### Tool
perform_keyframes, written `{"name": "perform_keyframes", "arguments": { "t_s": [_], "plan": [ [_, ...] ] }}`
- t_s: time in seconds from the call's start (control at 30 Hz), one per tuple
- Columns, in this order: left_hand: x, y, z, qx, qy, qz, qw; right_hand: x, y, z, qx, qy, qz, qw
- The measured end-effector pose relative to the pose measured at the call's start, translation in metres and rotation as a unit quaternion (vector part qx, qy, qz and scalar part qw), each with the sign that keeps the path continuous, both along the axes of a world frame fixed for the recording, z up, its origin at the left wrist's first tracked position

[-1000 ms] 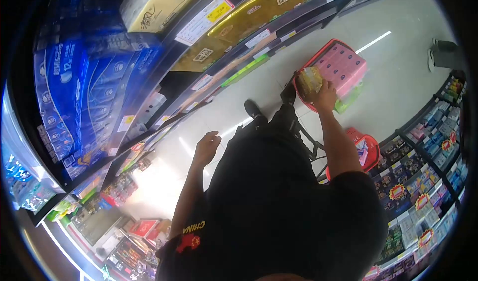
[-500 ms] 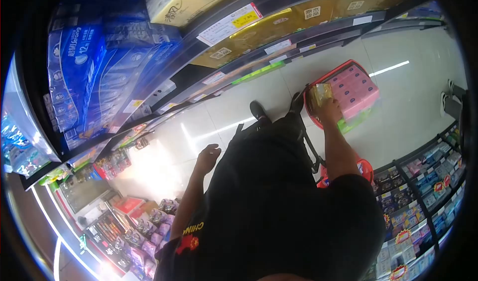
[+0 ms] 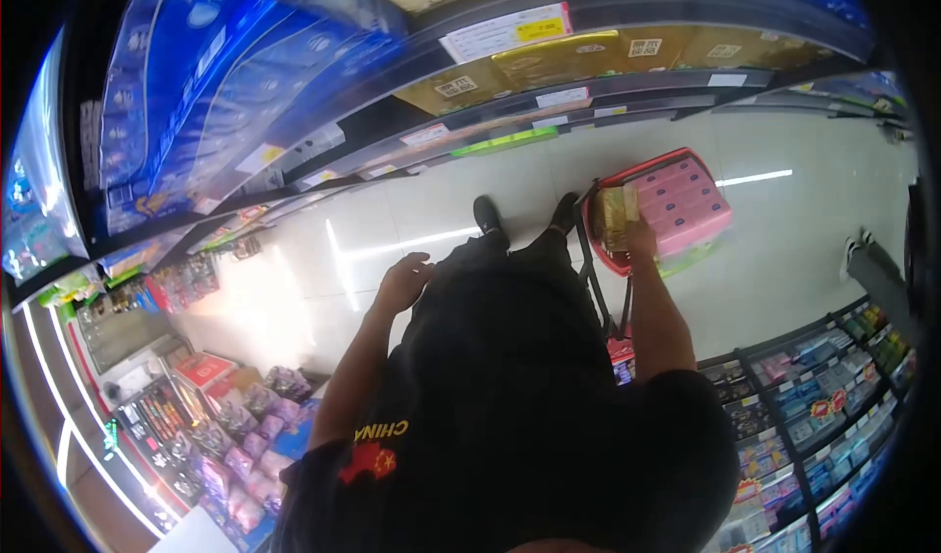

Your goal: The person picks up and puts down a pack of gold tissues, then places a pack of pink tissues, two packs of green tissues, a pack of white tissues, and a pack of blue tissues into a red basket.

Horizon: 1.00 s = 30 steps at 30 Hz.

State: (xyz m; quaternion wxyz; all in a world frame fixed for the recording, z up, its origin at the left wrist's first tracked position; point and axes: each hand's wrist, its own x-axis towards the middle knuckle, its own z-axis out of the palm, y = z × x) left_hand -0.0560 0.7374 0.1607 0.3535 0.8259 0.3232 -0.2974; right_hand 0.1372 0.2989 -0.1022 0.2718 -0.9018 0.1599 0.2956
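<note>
My right hand (image 3: 640,240) reaches into a red shopping basket (image 3: 610,260). Its fingers, partly hidden, close on the near edge of a gold pack (image 3: 614,212) at the basket's left side. Beside that pack, a large pink pack (image 3: 682,200) with dark printed marks fills the right part of the basket and rises above the rim. My left hand (image 3: 404,280) hangs at my side with nothing in it, its fingers loosely apart.
A shelf with price tags (image 3: 508,31) runs along the top, holding blue packs (image 3: 211,92) and gold packs (image 3: 549,58). Stocked racks (image 3: 784,396) stand at lower right. Pink-purple packages (image 3: 240,465) lie at lower left. Another person's legs (image 3: 872,274) show at the right edge.
The view has shifted, so the shelf looks closer. My right hand has stayed at the gold pack in the basket. The left hand still hangs free. The other person's legs appear lower at the right.
</note>
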Motion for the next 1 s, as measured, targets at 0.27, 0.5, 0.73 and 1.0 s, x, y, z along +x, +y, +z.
{"name": "perform_keyframes", "arguments": {
  "t_s": [0.27,0.5,0.73,1.0],
  "plan": [
    [0.009,0.003,-0.024,-0.003,-0.059,-0.01,0.998,0.004,0.006,0.122,0.143,-0.032,-0.092,0.985],
    [0.056,0.021,-0.035,-0.233,-0.144,0.115,0.955,-0.001,0.065,0.274,0.254,-0.202,-0.109,0.94],
    [0.086,0.021,0.002,-0.378,-0.08,0.257,0.886,-0.009,0.141,0.367,0.266,-0.358,0.129,0.885],
    [0.072,0.035,0.001,-0.558,0.006,0.421,0.715,-0.034,0.232,0.421,0.45,-0.317,0.175,0.816]
  ]
}}
